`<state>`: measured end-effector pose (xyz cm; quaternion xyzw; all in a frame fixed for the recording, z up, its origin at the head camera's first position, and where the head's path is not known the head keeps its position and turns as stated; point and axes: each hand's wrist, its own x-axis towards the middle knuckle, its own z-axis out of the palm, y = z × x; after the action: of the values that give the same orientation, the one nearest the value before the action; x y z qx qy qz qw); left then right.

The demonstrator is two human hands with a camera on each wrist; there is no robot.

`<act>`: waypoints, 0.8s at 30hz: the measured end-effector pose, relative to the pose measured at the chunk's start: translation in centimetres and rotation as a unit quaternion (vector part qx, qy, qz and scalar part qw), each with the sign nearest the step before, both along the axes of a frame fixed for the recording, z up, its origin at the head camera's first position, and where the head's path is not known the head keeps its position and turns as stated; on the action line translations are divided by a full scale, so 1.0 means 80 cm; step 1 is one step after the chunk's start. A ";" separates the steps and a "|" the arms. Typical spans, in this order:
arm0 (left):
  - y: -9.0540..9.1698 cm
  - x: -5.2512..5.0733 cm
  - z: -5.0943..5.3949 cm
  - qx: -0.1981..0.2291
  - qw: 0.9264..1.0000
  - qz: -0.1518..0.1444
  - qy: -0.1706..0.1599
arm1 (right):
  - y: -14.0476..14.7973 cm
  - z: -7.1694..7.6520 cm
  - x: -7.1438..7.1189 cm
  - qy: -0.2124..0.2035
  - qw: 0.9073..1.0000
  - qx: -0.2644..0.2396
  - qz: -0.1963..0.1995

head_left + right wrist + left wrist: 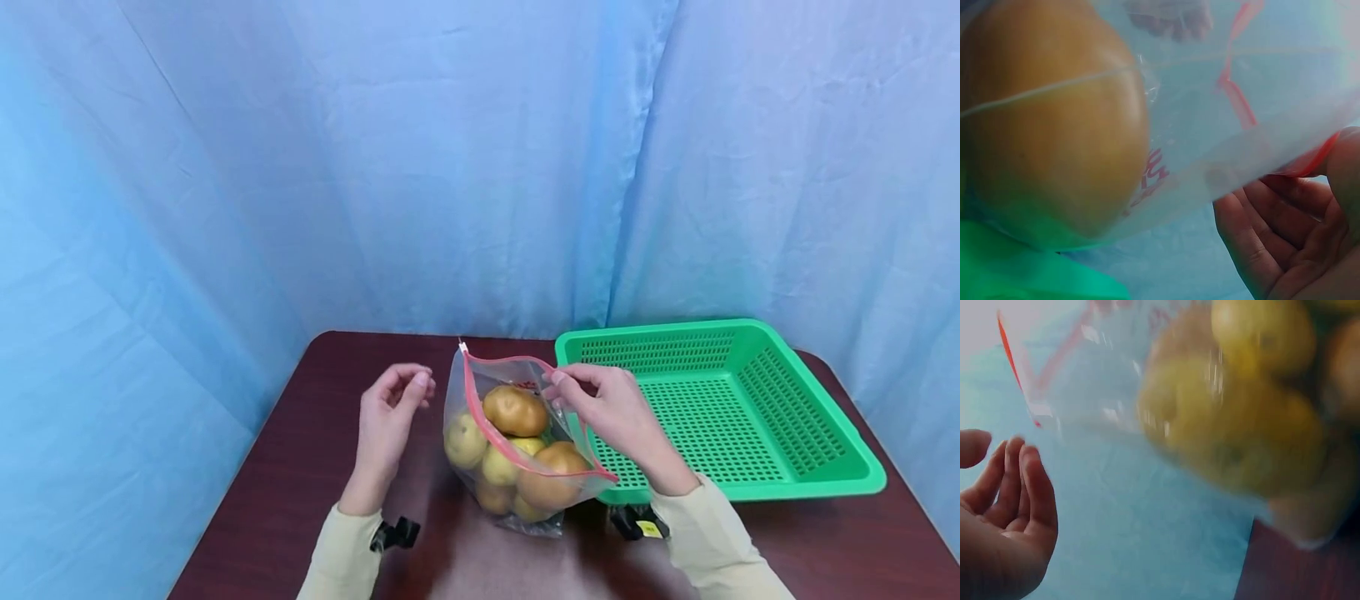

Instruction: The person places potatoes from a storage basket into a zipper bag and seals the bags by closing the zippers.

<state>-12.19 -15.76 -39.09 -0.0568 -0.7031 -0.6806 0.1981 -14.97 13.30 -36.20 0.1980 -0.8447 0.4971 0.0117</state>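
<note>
A clear slider zip bag (459,400) with a pinkish-red zip edge stands on the table, its mouth spread wide. Inside are several rounded yellow and brown pieces of produce (516,410); whether fruit or potatoes I cannot tell. My right hand (611,408) pinches the bag's red rim between thumb and fingers, also visible in the right wrist view. Left of the bag, my left hand (390,412) hovers apart from it, fingers loosely bent and holding nothing. A white slider (462,347) sits at the far corner of the zip.
A green perforated plastic basket (817,492) stands to the right, close behind my right hand. The dark reddish-brown table (300,467) reaches back to a light blue curtain (450,167). Both wrists wear black straps.
</note>
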 end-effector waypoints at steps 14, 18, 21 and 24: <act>0.017 -0.060 -0.004 0.046 0.978 -0.199 -0.043 | 0.017 -0.017 0.018 0.019 0.999 -0.009 -0.039; 0.024 -0.063 -0.009 0.120 0.970 -0.207 -0.034 | 0.033 -0.025 0.039 0.040 0.997 -0.013 -0.059; 0.028 -0.063 -0.013 0.160 0.967 -0.194 -0.029 | 0.044 -0.035 0.056 0.066 0.996 -0.023 -0.053; 0.031 -0.059 -0.018 0.190 0.968 -0.160 -0.037 | 0.054 -0.047 0.072 0.101 0.994 -0.024 -0.031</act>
<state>-16.91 -13.26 -40.50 -0.1052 -0.5497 -0.8259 0.0679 -9.19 17.64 -39.93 0.2203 -0.8327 0.4944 0.1169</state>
